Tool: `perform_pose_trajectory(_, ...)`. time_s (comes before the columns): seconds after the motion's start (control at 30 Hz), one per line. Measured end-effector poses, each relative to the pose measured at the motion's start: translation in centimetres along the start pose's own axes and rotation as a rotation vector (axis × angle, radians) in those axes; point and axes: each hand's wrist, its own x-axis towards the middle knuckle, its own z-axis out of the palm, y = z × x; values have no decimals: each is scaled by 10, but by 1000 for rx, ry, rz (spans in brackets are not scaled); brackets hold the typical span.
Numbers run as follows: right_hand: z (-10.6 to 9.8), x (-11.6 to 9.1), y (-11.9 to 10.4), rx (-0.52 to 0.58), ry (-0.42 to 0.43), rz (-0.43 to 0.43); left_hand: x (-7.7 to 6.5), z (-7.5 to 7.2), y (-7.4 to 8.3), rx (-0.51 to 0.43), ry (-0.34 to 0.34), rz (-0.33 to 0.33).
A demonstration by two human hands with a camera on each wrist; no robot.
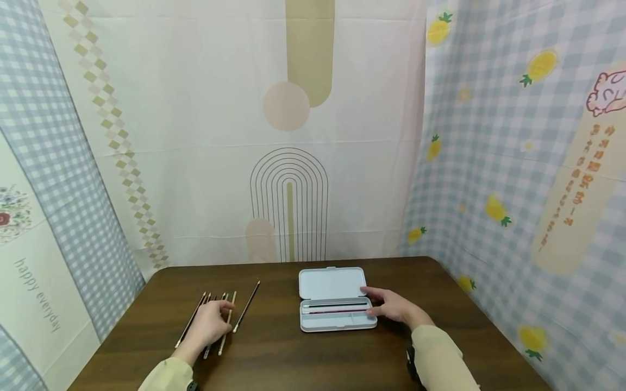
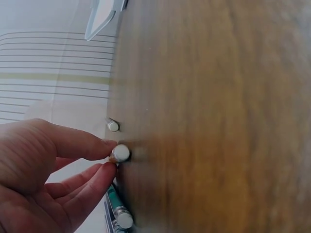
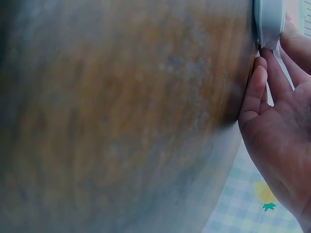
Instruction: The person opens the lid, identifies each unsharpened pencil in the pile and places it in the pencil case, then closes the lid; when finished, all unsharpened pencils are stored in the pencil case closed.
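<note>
While the left hand [image 1: 209, 323] pinches a tan pencil [image 1: 223, 343], fingers [image 2: 90, 191] barely parted, the right hand [image 1: 395, 307] grips a pale case [image 1: 332, 283].

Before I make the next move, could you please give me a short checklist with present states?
1. Case open: ok, lid lies back.
2. Right hand on case: ok, holding its right side.
3. Grip of left hand: ok, pinching one pencil.
4. Held pencil off table: cannot tell.
5. Case has room: ok, front part looks bare.
6. No loose pencils: not ok, several lie near left hand.
</note>
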Motion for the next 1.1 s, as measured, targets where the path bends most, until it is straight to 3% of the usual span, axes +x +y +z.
perform_pose_trajectory(0.53,1,1,1,24,16,34,-1,-4,-2,11,22,-32)
perform_pose_trajectory(1.1,1,0,-1,11,-3,14,6,-9,2,-161,11,-150)
